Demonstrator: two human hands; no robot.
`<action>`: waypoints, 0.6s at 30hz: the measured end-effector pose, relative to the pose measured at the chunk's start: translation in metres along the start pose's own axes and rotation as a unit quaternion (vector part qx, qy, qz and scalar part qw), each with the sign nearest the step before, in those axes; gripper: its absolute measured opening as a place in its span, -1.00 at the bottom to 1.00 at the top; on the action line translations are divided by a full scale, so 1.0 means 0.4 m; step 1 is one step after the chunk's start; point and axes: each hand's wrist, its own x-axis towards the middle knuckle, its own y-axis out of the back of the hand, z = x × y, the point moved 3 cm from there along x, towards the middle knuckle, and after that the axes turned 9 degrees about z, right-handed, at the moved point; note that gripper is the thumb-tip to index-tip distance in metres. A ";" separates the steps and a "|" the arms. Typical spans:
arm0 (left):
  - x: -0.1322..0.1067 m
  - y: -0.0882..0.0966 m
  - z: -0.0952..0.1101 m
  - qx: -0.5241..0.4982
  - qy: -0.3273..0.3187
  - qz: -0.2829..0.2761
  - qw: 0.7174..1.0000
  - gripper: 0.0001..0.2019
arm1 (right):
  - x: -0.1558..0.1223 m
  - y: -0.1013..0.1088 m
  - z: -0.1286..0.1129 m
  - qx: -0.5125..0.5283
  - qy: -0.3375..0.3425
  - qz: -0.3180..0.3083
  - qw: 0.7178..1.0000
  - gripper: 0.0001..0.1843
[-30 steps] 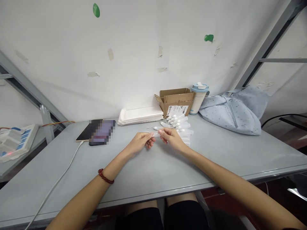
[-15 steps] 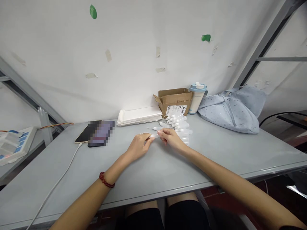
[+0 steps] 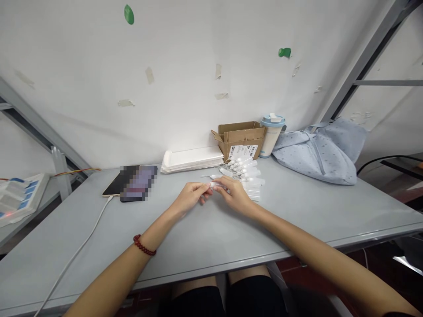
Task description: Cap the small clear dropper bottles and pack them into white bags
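Note:
My left hand (image 3: 191, 197) and my right hand (image 3: 233, 192) meet over the middle of the grey table (image 3: 205, 237). Both pinch a small white-capped clear tube (image 3: 214, 186) held between their fingertips. My left wrist wears a red bead bracelet (image 3: 143, 245). Just behind my right hand lies a pile of similar clear tubes with white caps (image 3: 246, 174).
Along the wall stand a stack of white trays (image 3: 191, 159), an open cardboard box (image 3: 240, 139), a lidded cup (image 3: 271, 134) and a blue cloth bag (image 3: 320, 152). A tablet (image 3: 132, 181) with a white cable (image 3: 76, 255) lies at left. A power strip (image 3: 16, 198) sits far left.
My hands stay together on the small tube, shifting only slightly; the left fingers have lifted a little toward the right hand. Nothing else has moved.

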 end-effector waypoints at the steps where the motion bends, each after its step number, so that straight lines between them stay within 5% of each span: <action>1: 0.001 0.005 0.000 -0.004 0.007 0.015 1.000 -0.56 | 0.002 0.003 0.005 -0.002 -0.007 0.010 1.000 -0.78; 8: 0.007 0.037 0.008 -0.073 0.052 0.089 0.992 -0.55 | 0.014 0.016 0.022 -0.009 -0.020 0.042 0.999 -0.82; 18: 0.011 0.042 0.003 -0.057 0.037 0.081 0.994 -0.63 | 0.016 0.020 0.034 -0.030 -0.007 0.057 0.998 -0.84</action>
